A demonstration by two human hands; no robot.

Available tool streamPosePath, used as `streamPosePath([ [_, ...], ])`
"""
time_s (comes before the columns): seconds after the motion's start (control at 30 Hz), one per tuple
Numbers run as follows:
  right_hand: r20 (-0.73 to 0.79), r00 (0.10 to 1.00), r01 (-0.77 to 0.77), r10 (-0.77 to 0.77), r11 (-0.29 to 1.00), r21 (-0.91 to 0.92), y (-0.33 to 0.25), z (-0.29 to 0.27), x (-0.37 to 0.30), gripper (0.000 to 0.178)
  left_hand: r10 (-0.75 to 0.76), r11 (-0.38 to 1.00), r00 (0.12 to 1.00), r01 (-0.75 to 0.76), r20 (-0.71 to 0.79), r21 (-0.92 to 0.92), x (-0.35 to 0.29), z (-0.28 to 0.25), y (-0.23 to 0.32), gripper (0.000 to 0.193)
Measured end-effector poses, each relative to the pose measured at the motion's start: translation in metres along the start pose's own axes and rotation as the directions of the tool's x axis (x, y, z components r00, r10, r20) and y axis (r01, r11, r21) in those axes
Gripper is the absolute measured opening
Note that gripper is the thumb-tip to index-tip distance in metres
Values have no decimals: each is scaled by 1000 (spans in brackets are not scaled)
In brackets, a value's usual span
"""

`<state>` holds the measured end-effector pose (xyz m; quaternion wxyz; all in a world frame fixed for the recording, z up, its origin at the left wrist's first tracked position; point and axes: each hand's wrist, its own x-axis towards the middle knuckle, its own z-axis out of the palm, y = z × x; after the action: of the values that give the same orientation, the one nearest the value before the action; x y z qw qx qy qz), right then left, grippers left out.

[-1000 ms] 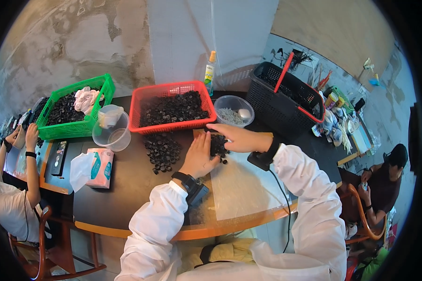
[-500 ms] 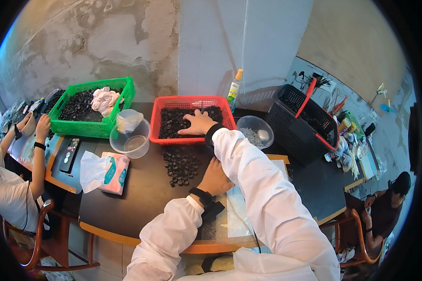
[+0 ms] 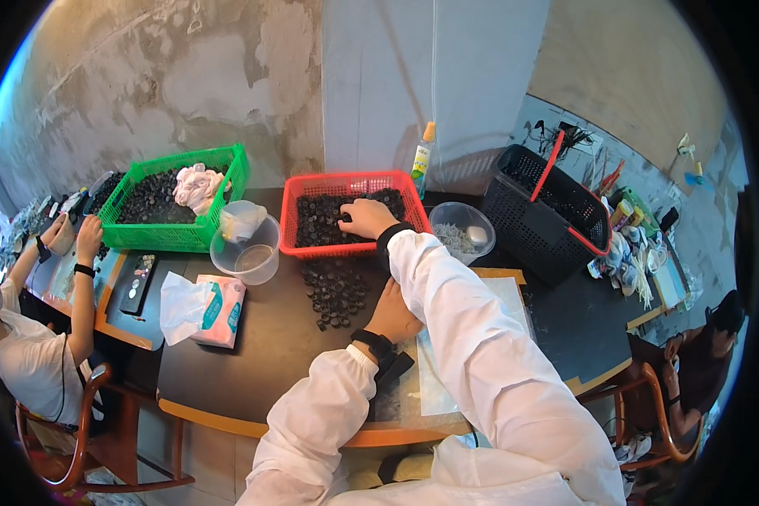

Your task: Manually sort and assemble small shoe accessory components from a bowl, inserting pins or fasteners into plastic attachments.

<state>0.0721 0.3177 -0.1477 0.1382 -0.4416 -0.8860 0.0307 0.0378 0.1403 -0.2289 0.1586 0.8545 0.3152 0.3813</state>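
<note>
A red plastic basket (image 3: 356,250) holds a heap of small black round pieces (image 3: 312,221), ring-like or cap-like. Inside it, my right hand (image 3: 368,219) is closed, with bent fingers at some of these pieces; its fingertips are partly sunk among them. More black ring-shaped pieces (image 3: 336,295) lie loose on the dark table in front of the basket. Just right of that loose pile, my left hand (image 3: 394,316) rests low by the table, its fingers mostly hidden by my right forearm, which crosses over it.
Left of the basket stand a clear plastic tub (image 3: 253,263), a tissue pack (image 3: 221,314) and a green basket (image 3: 164,238). On the right are a clear bowl (image 3: 472,251), a spray bottle (image 3: 422,160), a black basket (image 3: 523,232) and a white sheet (image 3: 434,384). Co-workers sit at both sides.
My right hand has gone from spread fingers on the black pieces to bent, closed fingers. The view has shifted slightly, so the table appears a little further right.
</note>
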Motion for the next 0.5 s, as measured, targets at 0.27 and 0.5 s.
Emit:
streamPosePath([
  [0.27, -319, 948, 44, -10, 994, 99, 50, -57, -32, 32, -246, 908, 966, 201, -80, -367, 32, -1, 35, 64],
  [0.5, -160, 985, 98, -71, 980, 170, -4, -127, -133, 26, -511, 591, 844, 208, -163, -779, 3, -29, -14, 44],
])
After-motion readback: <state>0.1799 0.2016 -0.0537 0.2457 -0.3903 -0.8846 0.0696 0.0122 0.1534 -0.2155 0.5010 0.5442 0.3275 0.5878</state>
